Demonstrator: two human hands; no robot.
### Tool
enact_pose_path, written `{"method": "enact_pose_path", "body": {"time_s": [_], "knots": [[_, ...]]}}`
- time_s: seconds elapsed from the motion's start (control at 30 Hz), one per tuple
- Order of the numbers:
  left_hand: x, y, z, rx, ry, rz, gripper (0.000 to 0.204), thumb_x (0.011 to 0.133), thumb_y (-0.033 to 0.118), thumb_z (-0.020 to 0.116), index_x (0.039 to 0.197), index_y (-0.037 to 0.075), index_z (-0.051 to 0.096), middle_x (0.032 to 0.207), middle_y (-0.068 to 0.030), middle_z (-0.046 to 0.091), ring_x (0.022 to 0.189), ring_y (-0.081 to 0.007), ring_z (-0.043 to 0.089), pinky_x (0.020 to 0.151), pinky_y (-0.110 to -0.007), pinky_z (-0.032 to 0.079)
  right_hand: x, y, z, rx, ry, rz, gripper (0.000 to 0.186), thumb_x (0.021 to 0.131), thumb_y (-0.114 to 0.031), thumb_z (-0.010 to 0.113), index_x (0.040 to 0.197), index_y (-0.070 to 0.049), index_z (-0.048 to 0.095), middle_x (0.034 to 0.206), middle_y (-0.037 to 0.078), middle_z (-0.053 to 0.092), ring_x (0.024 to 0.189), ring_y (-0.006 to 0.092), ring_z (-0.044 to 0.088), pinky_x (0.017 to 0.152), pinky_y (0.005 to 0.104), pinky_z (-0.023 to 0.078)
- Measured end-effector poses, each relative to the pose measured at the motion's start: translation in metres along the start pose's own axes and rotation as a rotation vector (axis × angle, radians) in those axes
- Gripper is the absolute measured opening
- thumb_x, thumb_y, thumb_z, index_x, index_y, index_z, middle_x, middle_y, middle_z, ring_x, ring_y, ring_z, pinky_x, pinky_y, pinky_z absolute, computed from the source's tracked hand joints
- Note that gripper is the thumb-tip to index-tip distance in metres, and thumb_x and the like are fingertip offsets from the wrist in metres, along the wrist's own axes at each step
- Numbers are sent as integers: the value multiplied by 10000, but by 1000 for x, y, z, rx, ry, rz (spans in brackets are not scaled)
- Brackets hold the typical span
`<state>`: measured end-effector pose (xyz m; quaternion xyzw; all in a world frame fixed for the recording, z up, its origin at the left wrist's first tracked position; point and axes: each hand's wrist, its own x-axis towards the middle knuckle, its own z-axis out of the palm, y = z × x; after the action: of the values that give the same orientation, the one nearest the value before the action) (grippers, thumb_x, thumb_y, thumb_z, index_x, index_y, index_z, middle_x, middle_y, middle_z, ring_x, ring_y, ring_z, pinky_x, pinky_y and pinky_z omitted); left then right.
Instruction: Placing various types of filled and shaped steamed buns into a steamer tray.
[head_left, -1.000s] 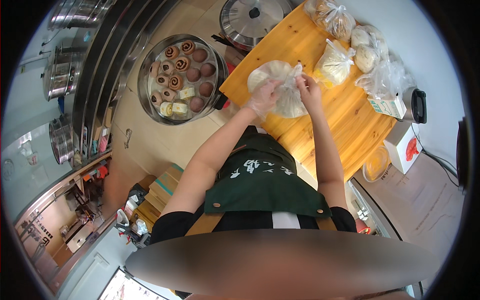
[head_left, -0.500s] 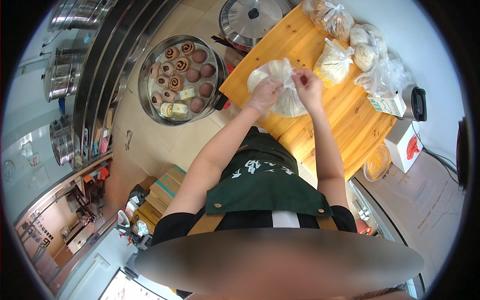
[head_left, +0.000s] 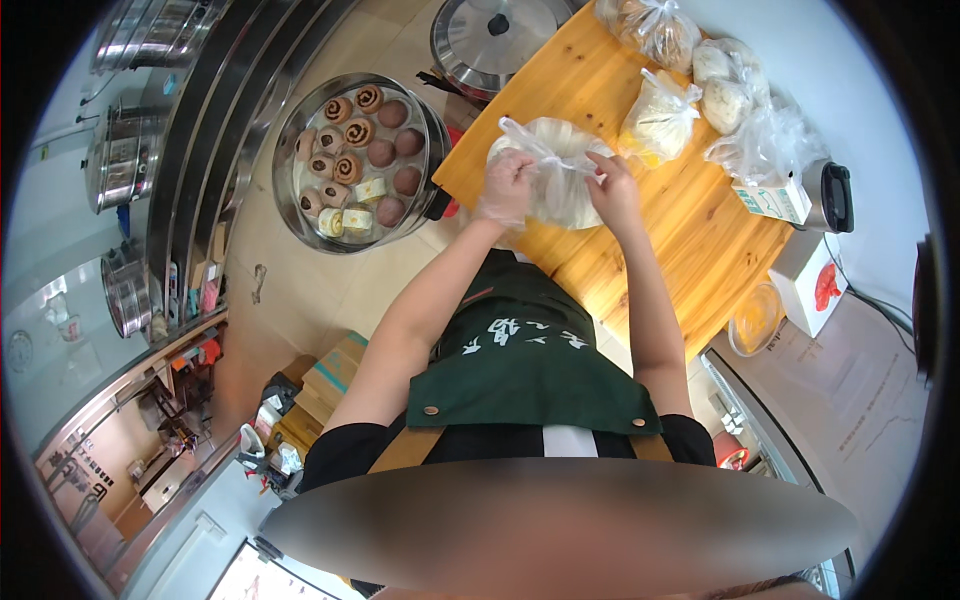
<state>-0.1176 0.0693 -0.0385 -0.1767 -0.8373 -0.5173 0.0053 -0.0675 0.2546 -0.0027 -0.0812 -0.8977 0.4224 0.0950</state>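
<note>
1. Two hands gripped one clear plastic bag (head_left: 555, 170) of pale flat breads, which lay on the wooden table (head_left: 690, 250) at its near left edge.
2. Closed on the bag's left side was the gloved left hand (head_left: 507, 187); the bare right hand (head_left: 612, 190) pinched its right side.
3. Compared with half a second before, both hands had stayed on the bag at the same spot on the table, and the bag's loose top had been drawn up a little between them.
4. Left of the table, the round steel steamer tray (head_left: 300, 215) of brown and swirled buns had not shifted.
5. At the table's far end, the other filled bags (head_left: 660, 115) and the steel pot lid (head_left: 490, 35) remained where they were.
</note>
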Motion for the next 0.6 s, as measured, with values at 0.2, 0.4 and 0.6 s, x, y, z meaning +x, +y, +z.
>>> {"method": "enact_pose_path", "body": {"time_s": [0.2, 0.4, 0.6], "knots": [[-12, -9, -46, 134, 98, 36, 102, 745, 22, 538, 824, -3, 598, 821, -134, 580, 748, -261, 577, 686, -315, 459, -4, 18, -2, -178, 148, -37, 117, 728, -117, 591, 835, -71, 604, 744, 83, 562, 604, 236, 559, 537, 329, 448], [-10, -8, -49, 112, 14, 15, 103, 760, 94, 583, 787, -5, 594, 821, -125, 568, 794, -245, 569, 695, -312, 459, -20, 21, 3, -155, 314, 194, 113, 738, -123, 581, 840, -77, 569, 797, 79, 559, 654, 239, 562, 547, 339, 453], [16, 50, -41, 410, -382, -19, 280, 676, 220, 656, 753, -30, 557, 777, -166, 558, 804, -324, 531, 738, -387, 429, -4, -7, 5, -503, 274, -33, 161, 723, -167, 610, 853, -82, 567, 881, 113, 527, 743, 274, 552, 587, 362, 468]]}}
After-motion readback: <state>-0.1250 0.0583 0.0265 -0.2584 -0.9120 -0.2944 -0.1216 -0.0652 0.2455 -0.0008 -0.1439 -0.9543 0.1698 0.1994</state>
